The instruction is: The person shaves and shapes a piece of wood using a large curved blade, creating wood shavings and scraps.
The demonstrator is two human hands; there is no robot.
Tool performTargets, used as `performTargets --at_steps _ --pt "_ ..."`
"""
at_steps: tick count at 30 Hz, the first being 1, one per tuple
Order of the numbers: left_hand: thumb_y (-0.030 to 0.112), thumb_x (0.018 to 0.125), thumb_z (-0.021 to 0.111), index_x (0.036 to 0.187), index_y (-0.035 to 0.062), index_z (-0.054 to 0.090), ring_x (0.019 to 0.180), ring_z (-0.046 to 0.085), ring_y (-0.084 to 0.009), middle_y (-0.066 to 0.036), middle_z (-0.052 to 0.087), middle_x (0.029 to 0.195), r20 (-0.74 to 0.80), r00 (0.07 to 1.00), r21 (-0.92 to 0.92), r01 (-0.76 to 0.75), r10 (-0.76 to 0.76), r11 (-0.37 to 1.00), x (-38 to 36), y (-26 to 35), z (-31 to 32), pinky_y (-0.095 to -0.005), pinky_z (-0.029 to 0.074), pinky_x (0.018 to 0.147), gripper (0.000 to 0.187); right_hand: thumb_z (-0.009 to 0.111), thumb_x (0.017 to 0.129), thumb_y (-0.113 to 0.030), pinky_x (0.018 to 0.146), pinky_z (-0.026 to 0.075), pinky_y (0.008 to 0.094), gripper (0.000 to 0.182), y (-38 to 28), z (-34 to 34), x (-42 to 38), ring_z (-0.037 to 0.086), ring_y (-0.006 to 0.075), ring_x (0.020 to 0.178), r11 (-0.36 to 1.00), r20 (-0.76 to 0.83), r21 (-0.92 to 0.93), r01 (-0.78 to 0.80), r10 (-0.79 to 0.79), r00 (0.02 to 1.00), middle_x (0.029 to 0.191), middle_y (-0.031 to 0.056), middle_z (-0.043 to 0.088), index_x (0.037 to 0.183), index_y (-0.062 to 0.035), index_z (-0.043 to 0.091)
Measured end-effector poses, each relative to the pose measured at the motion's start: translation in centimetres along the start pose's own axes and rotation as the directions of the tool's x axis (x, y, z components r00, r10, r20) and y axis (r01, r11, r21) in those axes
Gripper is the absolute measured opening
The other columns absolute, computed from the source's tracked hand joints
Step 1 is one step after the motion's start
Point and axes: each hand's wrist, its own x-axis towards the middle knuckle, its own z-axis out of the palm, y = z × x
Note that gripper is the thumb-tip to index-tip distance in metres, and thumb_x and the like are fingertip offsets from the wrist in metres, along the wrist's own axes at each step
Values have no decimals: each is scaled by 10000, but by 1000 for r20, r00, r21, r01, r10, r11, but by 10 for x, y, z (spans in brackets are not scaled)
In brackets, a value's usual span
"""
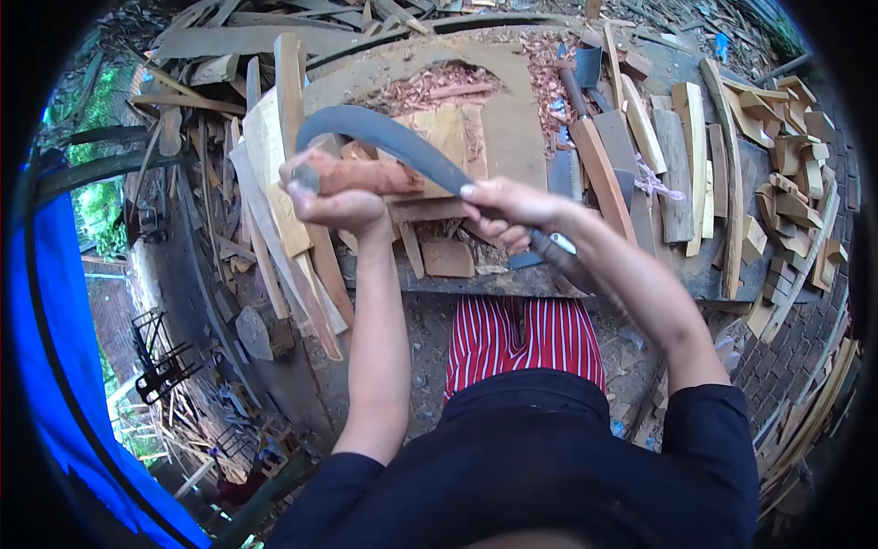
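Observation:
My left hand point(329, 197) grips a reddish piece of wood point(370, 177) at its near end and holds it level over the workbench point(512, 128). My right hand point(508, 212) is closed around the handle of a curved blade knife point(384, 137). The dark blade arcs up and left over the wood piece, its edge resting against the wood's top. A metal ferrule point(560, 243) shows just behind my right fist.
Reddish wood shavings point(430, 87) lie on the bench. Cut wooden planks and blocks point(695, 156) are stacked at right, with long offcuts point(274, 183) leaning at left. Another tool with a wooden handle point(594, 156) lies on the bench. A blue tarp point(55, 366) hangs far left.

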Motion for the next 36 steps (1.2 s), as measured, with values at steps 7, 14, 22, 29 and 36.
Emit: performTargets --at_steps 7,14,22,29,36 --pt "419 933 227 791 62 462 758 452 -178 -39 448 783 69 992 31 100 -102 995 -1 -16 -21 -318 379 718 450 504 952 -256 491 472 472 242 -34 73 -12 597 393 517 199 -80 -971 132 -792 605 622 216 586 915 -17 511" --pt "367 913 258 753 22 470 763 479 -197 -80 486 771 49 996 140 -82 75 987 -1 -3 -7 -341 394 721 435 486 951 -280 497 483 497 248 27 21 24 611 422 559 157 -310 -944 -290 -723 617 617 180 617 924 -36 522" --pt "412 922 248 759 59 456 721 472 -175 -52 482 758 8 998 95 -56 56 994 2 -8 -7 -324 404 667 441 480 980 -276 475 430 412 296 -15 51 8 602 370 547 509 -325 -856 90 -666 672 608 220 561 934 14 515" --pt "389 933 228 769 64 455 712 456 -163 -46 468 765 22 1000 32 13 -14 999 -1 -3 -10 -319 393 654 429 498 962 -250 597 465 548 270 24 37 19 624 446 673 257 -324 -946 -198 -706 630 696 261 615 1004 12 550" --pt "437 935 236 746 55 452 729 463 -178 -39 446 735 -17 999 86 -30 32 996 4 -1 -6 -326 394 654 478 467 978 -299 648 482 526 332 31 5 20 631 445 694 286 -327 -941 -180 -632 702 695 279 613 999 10 586"
